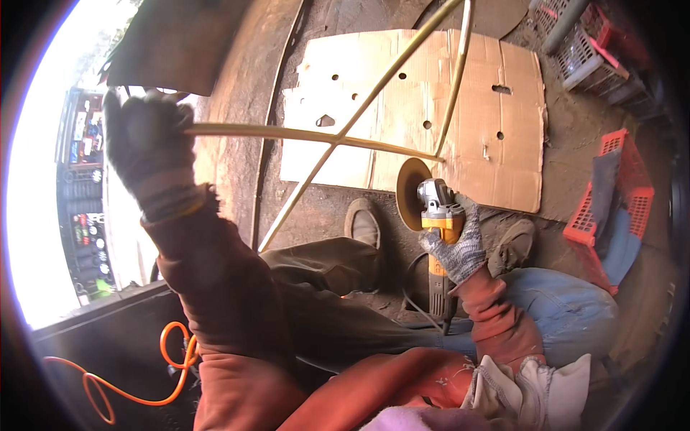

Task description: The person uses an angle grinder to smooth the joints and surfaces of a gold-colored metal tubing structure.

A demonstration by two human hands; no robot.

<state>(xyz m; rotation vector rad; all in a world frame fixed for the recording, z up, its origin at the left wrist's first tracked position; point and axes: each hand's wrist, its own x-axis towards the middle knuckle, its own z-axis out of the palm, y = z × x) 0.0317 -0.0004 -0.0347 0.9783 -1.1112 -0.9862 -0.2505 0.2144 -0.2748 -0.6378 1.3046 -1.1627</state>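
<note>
My right hand [460,248], in a grey knit glove, is wrapped round the yellow body of an angle grinder [438,276]. The grinder's wide brown disc [410,194] stands on edge near a corner where two rods meet; contact between them cannot be made out. At the far left my raised left hand [151,144], in a dark-looking glove, is closed at the end of a yellowish metal rod [273,132]. That rod runs right to the corner, crossing a long slanting rod [388,75]. A third rod [456,79] rises from the corner toward the top edge.
Flattened cardboard [503,108] with holes lies under the rods. Red plastic crates [596,230] and a grey crate [578,61] stand at right. A dark panel [172,47] hangs above my left hand. An orange hose [162,399] coils at lower left. My shoes [363,226] flank the grinder.
</note>
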